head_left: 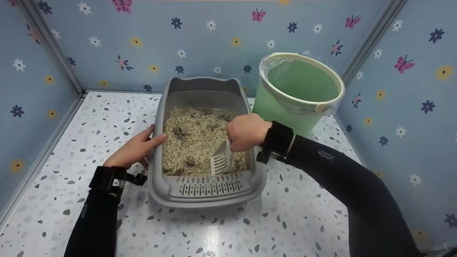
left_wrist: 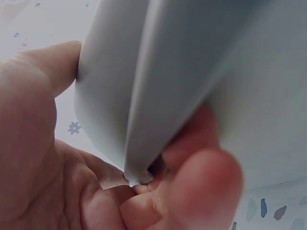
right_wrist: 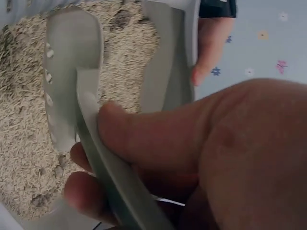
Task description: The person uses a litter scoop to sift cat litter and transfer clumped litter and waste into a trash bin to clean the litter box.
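Note:
A grey litter box (head_left: 207,204) holds pale, grainy litter (head_left: 200,146). Dark clumps lie in it, one large clump (head_left: 180,130) at the left and a smaller clump (head_left: 190,161) nearer the front. My left hand (head_left: 134,148) grips the box's left rim; in the left wrist view the thumb is on one side of the grey rim (left_wrist: 139,86) and the fingers curl under the other. My right hand (head_left: 247,132) holds a pale slotted litter scoop (head_left: 220,160) by its handle, its head tilted down over the litter near the front grate. The right wrist view shows the thumb along the scoop handle (right_wrist: 103,139).
A green bin (head_left: 282,110) lined with a clear bag stands behind and right of the box. Flower-patterned panels (head_left: 210,39) wall in the back and both sides. The box sits on a white speckled surface (head_left: 214,228).

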Demonstrator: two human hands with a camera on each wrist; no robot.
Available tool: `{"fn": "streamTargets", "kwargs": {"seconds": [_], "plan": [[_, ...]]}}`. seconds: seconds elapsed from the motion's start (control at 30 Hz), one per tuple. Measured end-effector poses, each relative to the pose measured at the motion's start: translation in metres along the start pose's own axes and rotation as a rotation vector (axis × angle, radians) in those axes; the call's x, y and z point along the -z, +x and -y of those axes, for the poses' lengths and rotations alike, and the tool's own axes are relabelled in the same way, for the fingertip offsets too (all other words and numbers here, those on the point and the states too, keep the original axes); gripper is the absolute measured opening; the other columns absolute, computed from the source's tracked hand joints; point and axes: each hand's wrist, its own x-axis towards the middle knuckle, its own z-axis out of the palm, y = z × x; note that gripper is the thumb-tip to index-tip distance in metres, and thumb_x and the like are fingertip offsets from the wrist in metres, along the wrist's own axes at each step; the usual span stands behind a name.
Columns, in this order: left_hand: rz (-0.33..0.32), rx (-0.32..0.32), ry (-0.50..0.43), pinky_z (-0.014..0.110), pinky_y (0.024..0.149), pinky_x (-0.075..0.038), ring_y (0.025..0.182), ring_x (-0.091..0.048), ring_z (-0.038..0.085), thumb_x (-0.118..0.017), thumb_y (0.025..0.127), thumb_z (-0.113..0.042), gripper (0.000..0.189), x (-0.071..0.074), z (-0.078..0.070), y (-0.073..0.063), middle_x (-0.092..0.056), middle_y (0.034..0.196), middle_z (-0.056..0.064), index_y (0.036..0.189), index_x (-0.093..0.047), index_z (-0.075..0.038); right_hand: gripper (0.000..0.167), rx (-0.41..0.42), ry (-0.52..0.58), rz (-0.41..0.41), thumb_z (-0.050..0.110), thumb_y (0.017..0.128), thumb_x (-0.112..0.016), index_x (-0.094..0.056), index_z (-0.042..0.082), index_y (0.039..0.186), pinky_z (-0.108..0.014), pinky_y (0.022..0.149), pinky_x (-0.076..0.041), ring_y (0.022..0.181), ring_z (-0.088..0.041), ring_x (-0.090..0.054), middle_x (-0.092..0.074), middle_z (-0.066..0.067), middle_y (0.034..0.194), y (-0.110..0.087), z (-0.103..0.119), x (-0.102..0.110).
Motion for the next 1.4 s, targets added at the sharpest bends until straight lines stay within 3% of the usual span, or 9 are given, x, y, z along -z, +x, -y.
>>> {"fn": "streamTargets", "kwargs": {"seconds": [0.07,0.2,0.33,0.57,0.73,0.87,1.0,1.27,1.4], "plan": [[-0.001,-0.001,0.003,0.048,0.057,-0.069,0.062,-0.074,0.029,-0.055,0.113,-0.063,0.101,0.0,0.0,0.0,-0.072,0.113,0.025,0.179,0.007,-0.018,0.031,0.035,-0.027,-0.001,0.024,0.086,-0.069,-0.047,0.023,0.065,-0.045,0.054,-0.056,0.065,-0.02,-0.052,-0.049,0.003,0.068,0.005,0.001,-0.002],[-0.002,-0.006,0.003,0.049,0.057,-0.069,0.062,-0.074,0.029,-0.055,0.113,-0.063,0.101,0.0,0.001,0.0,-0.072,0.111,0.022,0.179,0.007,-0.018,0.027,0.101,-0.041,-0.019,0.028,0.087,-0.072,-0.058,0.023,0.064,-0.043,0.053,-0.052,0.065,-0.018,-0.053,-0.052,0.006,0.066,0.015,0.002,-0.009],[-0.003,-0.01,0.008,0.049,0.056,-0.069,0.062,-0.074,0.029,-0.055,0.113,-0.064,0.102,0.0,0.001,0.0,-0.071,0.115,0.025,0.179,0.007,-0.017,0.026,0.161,-0.015,-0.038,0.033,0.091,-0.077,-0.072,0.02,0.07,-0.047,0.058,-0.057,0.068,-0.019,-0.058,-0.061,0.006,0.069,0.023,0.001,-0.016],[-0.003,-0.018,0.001,0.05,0.057,-0.069,0.062,-0.074,0.029,-0.056,0.113,-0.064,0.102,0.0,-0.002,-0.001,-0.073,0.107,0.022,0.18,0.005,-0.019,0.023,0.186,0.1,-0.011,0.041,0.102,-0.077,-0.089,0.021,0.101,-0.044,0.073,-0.064,0.084,-0.021,-0.071,-0.08,0.004,0.096,0.035,0.005,-0.031],[0.0,-0.017,-0.004,0.049,0.056,-0.069,0.062,-0.074,0.029,-0.056,0.112,-0.064,0.101,-0.001,-0.003,-0.002,-0.073,0.108,0.023,0.18,0.005,-0.019,0.025,0.183,0.2,0.001,0.041,0.106,-0.075,-0.086,0.018,0.105,-0.042,0.078,-0.063,0.088,-0.021,-0.072,-0.081,0.002,0.104,0.043,0.017,-0.049],[-0.003,-0.011,-0.005,0.048,0.055,-0.068,0.061,-0.074,0.029,-0.057,0.113,-0.063,0.101,-0.001,-0.001,-0.002,-0.073,0.115,0.027,0.18,0.005,-0.02,0.028,0.211,0.355,0.066,0.041,0.111,-0.07,-0.077,0.015,0.102,-0.036,0.074,-0.059,0.082,-0.017,-0.066,-0.075,0.001,0.097,0.048,0.033,-0.066],[-0.005,-0.011,-0.002,0.048,0.054,-0.068,0.061,-0.074,0.029,-0.056,0.113,-0.062,0.1,0.0,0.0,0.0,-0.073,0.11,0.024,0.18,0.005,-0.02,0.029,0.223,0.472,0.109,0.041,0.113,-0.067,-0.071,0.015,0.101,-0.033,0.07,-0.057,0.079,-0.016,-0.064,-0.069,0.002,0.091,0.053,0.044,-0.074],[-0.009,-0.014,0.002,0.048,0.055,-0.068,0.061,-0.074,0.029,-0.058,0.111,-0.066,0.104,-0.002,-0.003,-0.002,-0.076,0.105,0.021,0.18,0.004,-0.019,0.029,0.249,0.601,0.102,0.033,0.112,-0.068,-0.076,0.006,0.103,-0.029,0.07,-0.051,0.078,-0.015,-0.058,-0.065,0.001,0.091,0.068,0.033,-0.078],[-0.005,-0.011,0.002,0.049,0.056,-0.069,0.06,-0.073,0.028,-0.058,0.111,-0.066,0.105,-0.003,-0.003,-0.002,-0.075,0.105,0.022,0.18,0.005,-0.019,0.027,0.248,0.645,0.093,0.031,0.112,-0.069,-0.071,0.012,0.093,-0.028,0.067,-0.047,0.074,-0.013,-0.054,-0.06,0.003,0.085,0.073,0.027,-0.08]]}}
